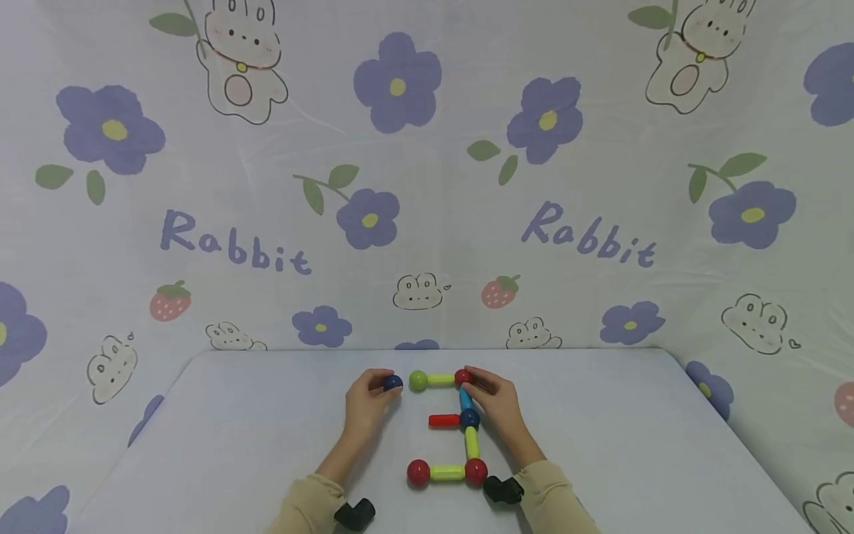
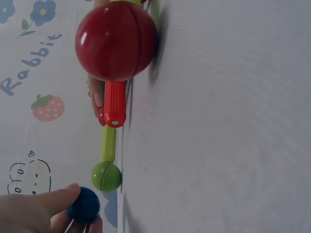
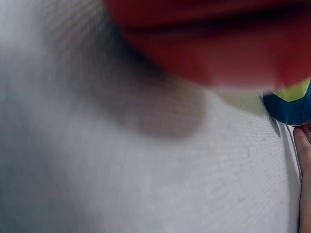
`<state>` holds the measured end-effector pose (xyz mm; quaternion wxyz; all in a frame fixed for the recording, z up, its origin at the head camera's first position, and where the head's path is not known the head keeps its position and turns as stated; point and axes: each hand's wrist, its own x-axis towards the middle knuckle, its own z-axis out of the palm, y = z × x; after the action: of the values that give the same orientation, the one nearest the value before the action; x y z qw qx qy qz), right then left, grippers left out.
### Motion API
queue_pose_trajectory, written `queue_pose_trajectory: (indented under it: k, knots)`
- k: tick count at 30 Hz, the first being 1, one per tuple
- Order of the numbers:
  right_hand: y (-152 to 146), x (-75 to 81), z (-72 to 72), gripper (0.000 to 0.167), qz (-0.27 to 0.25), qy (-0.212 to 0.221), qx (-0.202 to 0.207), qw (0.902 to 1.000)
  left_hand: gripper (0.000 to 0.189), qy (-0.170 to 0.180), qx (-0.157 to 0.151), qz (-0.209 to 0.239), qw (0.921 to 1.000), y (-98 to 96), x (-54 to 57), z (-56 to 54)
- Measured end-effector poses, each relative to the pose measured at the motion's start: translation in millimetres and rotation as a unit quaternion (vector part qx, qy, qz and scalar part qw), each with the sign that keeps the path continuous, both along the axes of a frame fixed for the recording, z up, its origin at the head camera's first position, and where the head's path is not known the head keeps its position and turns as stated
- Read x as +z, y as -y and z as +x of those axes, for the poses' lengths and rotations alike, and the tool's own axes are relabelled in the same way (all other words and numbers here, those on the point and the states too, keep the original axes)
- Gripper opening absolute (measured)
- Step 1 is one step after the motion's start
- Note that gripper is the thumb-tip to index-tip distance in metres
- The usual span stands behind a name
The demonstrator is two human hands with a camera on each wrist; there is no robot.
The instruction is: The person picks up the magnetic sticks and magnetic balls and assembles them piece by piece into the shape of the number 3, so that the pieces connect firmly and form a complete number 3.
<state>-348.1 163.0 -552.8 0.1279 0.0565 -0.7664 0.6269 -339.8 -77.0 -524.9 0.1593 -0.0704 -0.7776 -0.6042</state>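
My left hand pinches a dark blue ball between thumb and fingers, just left of a green ball. A yellow-green rod joins that green ball to a red ball, which my right hand grips. From there a light blue rod runs down to another dark blue ball. A red rod sticks out leftward from it, its outer end bare in the left wrist view. The right wrist view is mostly filled by a blurred red ball.
Below the middle ball, a yellow-green rod leads to a red corner ball. A further yellow-green rod connects it to a red ball on the left. Everything lies on a white table before a patterned cloth.
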Motion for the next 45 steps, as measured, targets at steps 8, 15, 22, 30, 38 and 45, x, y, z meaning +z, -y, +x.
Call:
queue_pose_trajectory:
  k: [8,15,22,30,38,45]
  knots:
    - [0,-0.6,-0.7,0.037,-0.001,0.004,0.001,1.0,0.031,0.029,-0.115,-0.049,0.9918,-1.9,-0.7,3.0]
    - [-1,0.0,-0.3,0.037,-0.003,0.004,0.001,1.0,0.029,0.039,-0.179,-0.05,0.9818,-2.6,-5.1,3.2]
    - [0,2.0,0.7,0.038,0.0,-0.01,0.005,0.9999,0.029,0.033,-0.225,-0.057,0.9721,-3.4,2.8,10.2]
    - [-1,1.2,-1.2,0.038,0.005,-0.012,0.006,0.9999,0.029,0.054,-0.262,-0.072,0.961,-3.3,23.4,25.5]
    - [0,1.4,-1.8,0.037,-0.005,-0.011,0.007,0.9999,0.029,0.065,-0.278,-0.06,0.9565,-2.9,23.0,25.4]
    - [-1,3.6,-0.1,0.039,-0.005,-0.012,0.017,0.9998,0.03,0.071,-0.285,-0.059,0.9541,-3.6,22.7,25.2]
